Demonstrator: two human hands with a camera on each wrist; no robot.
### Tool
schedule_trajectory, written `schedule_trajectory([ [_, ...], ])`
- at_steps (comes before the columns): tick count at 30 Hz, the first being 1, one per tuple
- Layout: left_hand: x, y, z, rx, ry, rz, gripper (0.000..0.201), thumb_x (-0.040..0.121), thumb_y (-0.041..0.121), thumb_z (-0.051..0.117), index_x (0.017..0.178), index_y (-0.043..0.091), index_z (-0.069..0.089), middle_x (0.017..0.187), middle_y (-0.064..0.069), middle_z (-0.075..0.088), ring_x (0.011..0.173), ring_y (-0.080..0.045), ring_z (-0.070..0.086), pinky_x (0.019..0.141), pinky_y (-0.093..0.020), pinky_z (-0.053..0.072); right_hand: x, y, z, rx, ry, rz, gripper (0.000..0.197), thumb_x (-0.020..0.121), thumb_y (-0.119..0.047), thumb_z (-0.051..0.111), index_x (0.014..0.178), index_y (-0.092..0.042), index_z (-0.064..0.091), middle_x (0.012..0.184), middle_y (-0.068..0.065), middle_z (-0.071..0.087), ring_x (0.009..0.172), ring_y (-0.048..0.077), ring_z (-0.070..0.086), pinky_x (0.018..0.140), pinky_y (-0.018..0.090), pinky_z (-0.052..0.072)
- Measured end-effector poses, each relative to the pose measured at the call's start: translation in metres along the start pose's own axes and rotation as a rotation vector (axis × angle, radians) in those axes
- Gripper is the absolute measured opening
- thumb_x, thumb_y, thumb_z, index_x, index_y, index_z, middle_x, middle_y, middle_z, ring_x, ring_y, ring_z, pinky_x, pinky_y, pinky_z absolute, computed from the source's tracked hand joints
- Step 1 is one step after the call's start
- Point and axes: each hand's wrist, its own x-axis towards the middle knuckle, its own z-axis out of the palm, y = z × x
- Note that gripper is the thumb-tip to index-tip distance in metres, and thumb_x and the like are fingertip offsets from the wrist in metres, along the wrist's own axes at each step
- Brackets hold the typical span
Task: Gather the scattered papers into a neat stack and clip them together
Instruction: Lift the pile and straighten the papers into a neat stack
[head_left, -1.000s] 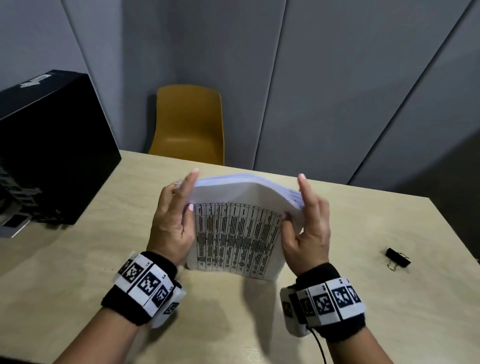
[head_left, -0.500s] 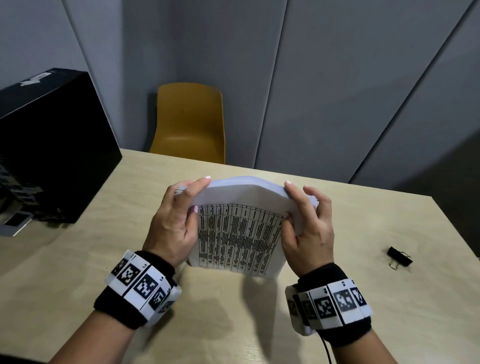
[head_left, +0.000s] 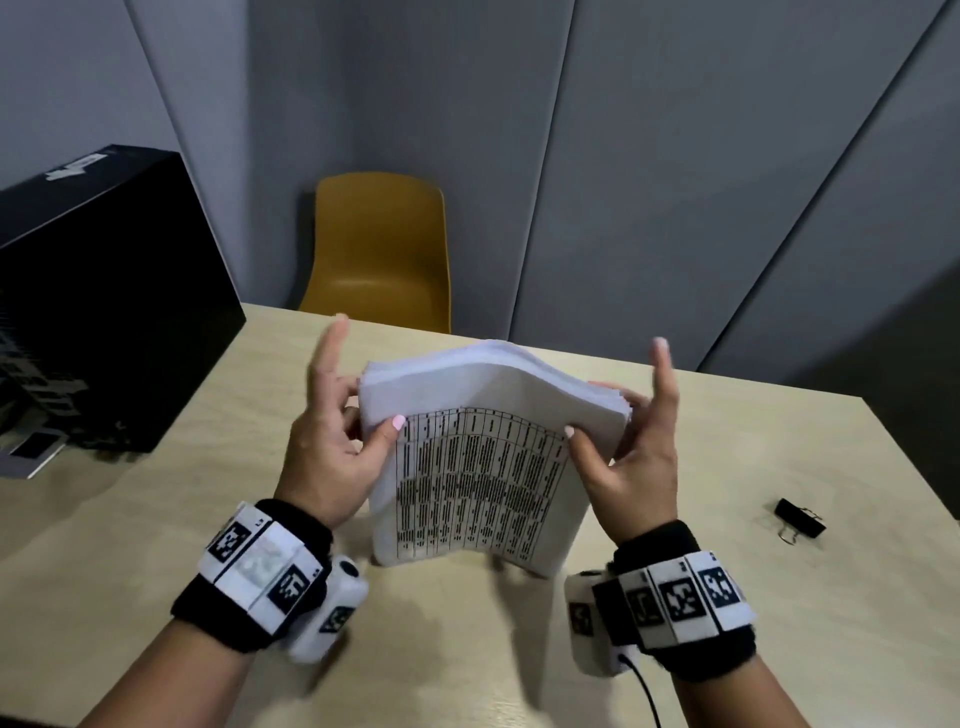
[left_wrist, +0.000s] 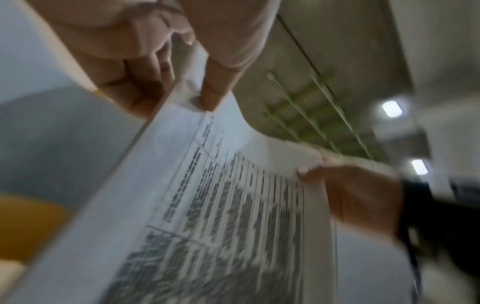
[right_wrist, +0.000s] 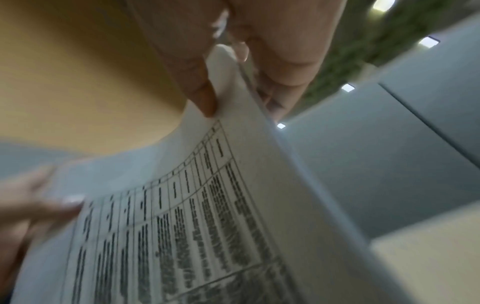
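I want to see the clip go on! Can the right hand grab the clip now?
Probably not yet. The right hand is busy pinching the papers. The clip lies on bare table to its right with nothing between, so a freed hand likely could.

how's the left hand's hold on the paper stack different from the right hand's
The left hand grips the paper stack at its left edge; the right hand grips its right edge. Otherwise they mirror each other: both pinch it near the top, thumb on the printed front, index finger raised straight.
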Motion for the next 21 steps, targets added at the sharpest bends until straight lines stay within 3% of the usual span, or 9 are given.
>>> schedule_trajectory([
  [2, -0.002, -0.012, 0.003, -0.302, -0.050, -0.258, 0.095, 0.067, 0.002, 0.078, 0.132, 0.049, 0.027, 0.107, 0.003, 0.059, 0.091, -0.006, 0.065, 0.074, -0.014, 0.052, -0.003, 0.010, 0.000, 0.235, -0.050, 0.220, 0.088, 0.069, 0.003, 0.073, 0.138, -0.031, 0.029, 0.087, -0.001, 0.064, 0.074, 0.005, 0.062, 0.076, 0.021, 0.052],
  [4, -0.007, -0.020, 0.011, -0.357, -0.194, -0.451, 0.070, 0.059, 0.015, 0.085, 0.115, 0.037, 0.050, 0.105, 0.005, 0.066, 0.105, -0.016, 0.063, 0.081, -0.023, 0.052, -0.006, 0.021, 0.006, 0.218, -0.145, 0.345, 0.047, 0.069, 0.010, 0.072, 0.102, -0.022, 0.064, 0.075, -0.011, 0.071, 0.069, -0.002, 0.064, 0.074, 0.030, 0.053],
  [6, -0.008, -0.018, 0.019, -0.277, -0.183, -0.460, 0.036, 0.070, 0.014, 0.078, 0.094, 0.032, 0.059, 0.081, 0.020, 0.072, 0.098, -0.003, 0.065, 0.083, -0.023, 0.049, -0.007, 0.024, 0.012, 0.196, -0.176, 0.350, 0.040, 0.074, 0.012, 0.067, 0.073, -0.028, 0.073, 0.067, -0.017, 0.071, 0.067, -0.003, 0.064, 0.071, 0.029, 0.054],
  [9, -0.006, -0.013, 0.017, -0.256, -0.103, -0.389, 0.027, 0.080, 0.006, 0.069, 0.085, 0.031, 0.060, 0.069, 0.027, 0.069, 0.072, 0.013, 0.062, 0.070, -0.014, 0.050, -0.006, 0.024, 0.012, 0.238, -0.142, 0.228, 0.051, 0.076, 0.011, 0.065, 0.077, -0.039, 0.074, 0.072, -0.022, 0.071, 0.070, -0.003, 0.063, 0.070, 0.021, 0.055],
  [12, -0.013, -0.019, 0.014, -0.281, -0.183, -0.447, 0.027, 0.076, 0.005, 0.071, 0.085, 0.028, 0.062, 0.073, 0.012, 0.072, 0.076, 0.003, 0.065, 0.079, -0.027, 0.052, -0.012, 0.031, 0.009, 0.219, -0.191, 0.288, 0.041, 0.075, 0.012, 0.066, 0.075, -0.028, 0.069, 0.066, -0.019, 0.070, 0.065, -0.006, 0.062, 0.065, 0.017, 0.053],
  [15, -0.028, -0.027, 0.019, -0.260, -0.242, -0.524, 0.023, 0.080, 0.009, 0.069, 0.084, 0.030, 0.061, 0.074, 0.017, 0.070, 0.082, 0.001, 0.062, 0.089, -0.029, 0.049, -0.025, 0.041, 0.009, 0.126, -0.223, 0.365, 0.028, 0.073, 0.002, 0.072, 0.071, -0.024, 0.062, 0.065, -0.008, 0.068, 0.062, 0.003, 0.059, 0.064, 0.030, 0.053],
  [18, -0.031, -0.029, 0.021, -0.209, -0.212, -0.416, 0.011, 0.076, 0.034, 0.070, 0.079, 0.045, 0.069, 0.070, 0.032, 0.067, 0.074, 0.011, 0.062, 0.075, -0.010, 0.047, -0.032, 0.046, 0.010, 0.103, -0.137, 0.348, 0.017, 0.073, -0.009, 0.075, 0.070, -0.021, 0.064, 0.060, -0.012, 0.068, 0.059, -0.002, 0.058, 0.057, 0.019, 0.051],
  [20, -0.036, -0.029, 0.019, -0.177, -0.225, -0.403, 0.015, 0.064, 0.054, 0.063, 0.079, 0.056, 0.065, 0.068, 0.017, 0.068, 0.071, 0.001, 0.061, 0.071, -0.014, 0.047, -0.036, 0.052, 0.012, 0.065, -0.124, 0.345, 0.011, 0.076, -0.001, 0.071, 0.075, -0.010, 0.066, 0.065, -0.006, 0.067, 0.059, -0.003, 0.058, 0.057, 0.018, 0.050],
  [21, -0.040, -0.032, 0.019, -0.169, -0.235, -0.415, 0.020, 0.061, 0.060, 0.062, 0.077, 0.050, 0.067, 0.069, 0.010, 0.066, 0.072, -0.010, 0.059, 0.070, -0.019, 0.046, -0.038, 0.052, 0.013, 0.028, -0.150, 0.367, 0.007, 0.077, 0.000, 0.070, 0.079, -0.006, 0.067, 0.070, 0.003, 0.067, 0.061, -0.002, 0.058, 0.060, 0.024, 0.052],
])
